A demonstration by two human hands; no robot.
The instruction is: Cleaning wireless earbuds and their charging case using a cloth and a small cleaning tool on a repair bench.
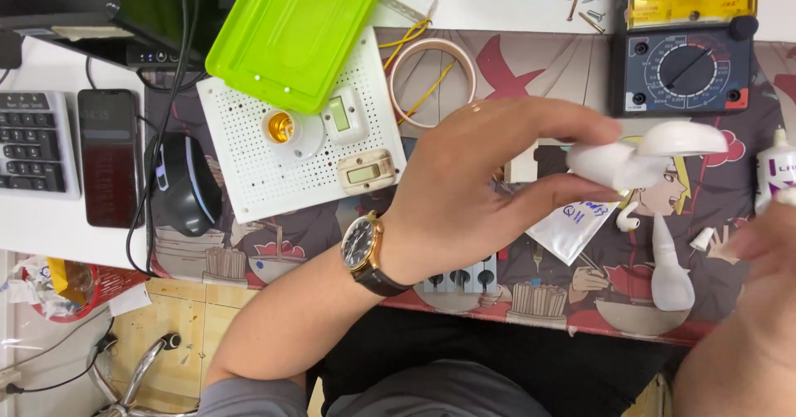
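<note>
Landmark: printed desk mat [531,60] on the white surface; all places below are given against it.
Left hand [473,189]: raised over the mat's middle, grip closed, thumb and fingers pinching a white plastic part.
White plastic part [638,156]: held above the mat's right half; a rounded body with a flat oval cap on top. It looks like two shell pieces brought together, but whether they are fully seated I cannot tell.
Right hand [759,301]: at the mat's right edge, blurred and partly out of view; whether its grip holds anything cannot be told.
Glue bottle [775,168]: upright at the mat's right edge, just above the right hand.
Loose white pieces: a long rounded shell [670,272] lying on the mat's lower right, a small hook-shaped bit [628,216] just above it.
Small clear bag [572,226]: flat on the mat, under the held part.
Progress (judgement): assembly partly along; one piece in hand, at least two pieces unfitted on the mat.
Also present: perforated white board [274,176] with lamp socket and switches at the mat's left; analog multimeter [684,69] at its upper right.
</note>
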